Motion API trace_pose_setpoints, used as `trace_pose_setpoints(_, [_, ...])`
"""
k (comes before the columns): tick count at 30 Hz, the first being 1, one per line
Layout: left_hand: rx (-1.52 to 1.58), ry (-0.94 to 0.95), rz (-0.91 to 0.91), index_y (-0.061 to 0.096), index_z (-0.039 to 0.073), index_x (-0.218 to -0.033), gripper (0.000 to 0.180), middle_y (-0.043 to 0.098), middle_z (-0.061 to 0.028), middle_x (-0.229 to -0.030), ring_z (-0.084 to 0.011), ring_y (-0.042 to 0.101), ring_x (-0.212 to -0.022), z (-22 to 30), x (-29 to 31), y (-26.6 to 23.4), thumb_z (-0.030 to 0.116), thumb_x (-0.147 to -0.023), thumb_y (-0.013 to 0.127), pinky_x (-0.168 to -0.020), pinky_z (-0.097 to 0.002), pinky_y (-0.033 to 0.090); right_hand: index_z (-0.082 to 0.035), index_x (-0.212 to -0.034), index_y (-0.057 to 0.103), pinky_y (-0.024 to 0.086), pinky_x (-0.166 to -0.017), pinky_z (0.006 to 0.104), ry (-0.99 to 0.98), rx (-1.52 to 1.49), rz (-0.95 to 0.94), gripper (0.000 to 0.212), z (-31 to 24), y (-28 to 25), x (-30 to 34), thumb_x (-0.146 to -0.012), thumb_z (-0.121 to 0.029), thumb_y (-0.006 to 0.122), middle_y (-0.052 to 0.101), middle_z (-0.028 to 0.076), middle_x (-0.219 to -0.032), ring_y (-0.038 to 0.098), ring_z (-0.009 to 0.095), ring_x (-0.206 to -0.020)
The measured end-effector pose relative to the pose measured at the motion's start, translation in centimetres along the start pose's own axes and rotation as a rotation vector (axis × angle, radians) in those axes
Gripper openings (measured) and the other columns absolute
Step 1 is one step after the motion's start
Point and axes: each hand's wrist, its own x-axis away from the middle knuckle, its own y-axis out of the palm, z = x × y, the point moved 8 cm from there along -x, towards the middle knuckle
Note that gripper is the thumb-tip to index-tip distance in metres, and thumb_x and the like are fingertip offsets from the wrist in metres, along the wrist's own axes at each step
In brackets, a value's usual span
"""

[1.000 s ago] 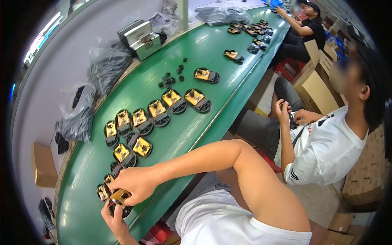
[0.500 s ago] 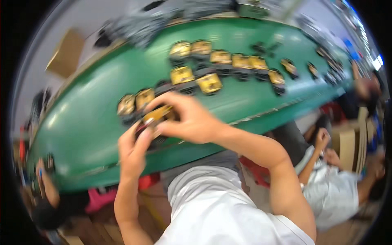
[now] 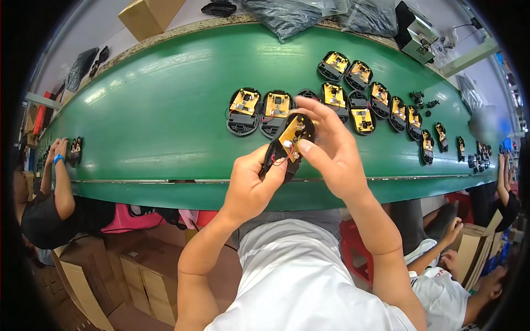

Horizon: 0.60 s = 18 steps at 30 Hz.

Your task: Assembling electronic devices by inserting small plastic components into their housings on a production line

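Observation:
In front of me, above the green table, I hold a black mouse-shaped housing tilted between both hands. A yellow circuit board sits in it, with a white connector and thin red and black wires. My left hand pinches its lower end, thumb near the wires. My right hand is closed around the upper end, its thumb pressed at the board and its fingers behind the far edge. Just beyond stand two similar housings, one at the left and one beside it. A third housing is partly hidden behind my right hand.
Several more housings with yellow boards trail to the right, near small black parts. Grey plastic bags and a metal device line the far edge. Other people work at the left and right. Cardboard boxes stand below.
My view has swung, so the table now lies more level and the picture is sharper. The housing stays in both hands, turned more upright, with its board and wires in plainer sight.

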Motion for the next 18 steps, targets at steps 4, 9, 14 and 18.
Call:
trace_pose_setpoints(4, [0.313,-0.116,0.029,0.066,0.000,-0.109,0.025,0.056,0.0067,-0.080,0.0001,0.041,-0.067,-1.3,0.1,-0.3,0.022,-0.101,0.057,-0.056,-0.0198,0.034,-0.008,-0.115,0.074,0.054,-0.092,0.0370,-0.337,0.594,-0.045,0.028,-2.6,0.9,-0.2,-0.087,-0.005,0.071,0.065,0.013,-0.122,0.065,0.026,-0.110])
trace_pose_setpoints(9, [0.437,-0.299,-0.094,0.066,0.002,-0.107,0.027,0.058,0.0075,-0.079,0.0023,0.039,-0.061,-1.9,0.2,-1.4,0.025,-0.102,0.055,-0.051,-0.0190,0.028,-0.009,-0.107,0.077,0.054,-0.089,0.0387,-0.245,0.556,-0.176,0.030,-1.6,0.8,-1.4,-0.079,0.002,0.072,0.068,0.012,-0.119,0.066,0.030,-0.107])
trace_pose_setpoints(14, [0.339,-0.232,0.029,0.066,0.002,-0.106,0.029,0.059,0.0058,-0.079,0.0015,0.038,-0.058,-1.6,0.2,-1.9,0.029,-0.101,0.056,-0.049,-0.0190,0.026,-0.009,-0.108,0.075,0.053,-0.091,0.0405,-0.461,0.806,-0.168,0.031,-3.5,2.5,-1.1,-0.079,0.001,0.071,0.068,0.010,-0.120,0.063,0.032,-0.108])
trace_pose_setpoints(18, [0.271,-0.226,-0.030,0.066,0.003,-0.106,0.030,0.057,0.0063,-0.075,0.0013,0.036,-0.054,-1.7,0.1,-2.5,0.031,-0.101,0.056,-0.047,-0.0195,0.024,-0.007,-0.118,0.071,0.051,-0.093,0.0414,-0.416,0.824,-0.264,0.040,-3.4,3.4,-0.8,-0.079,-0.007,0.076,0.067,0.010,-0.119,0.063,0.032,-0.106])
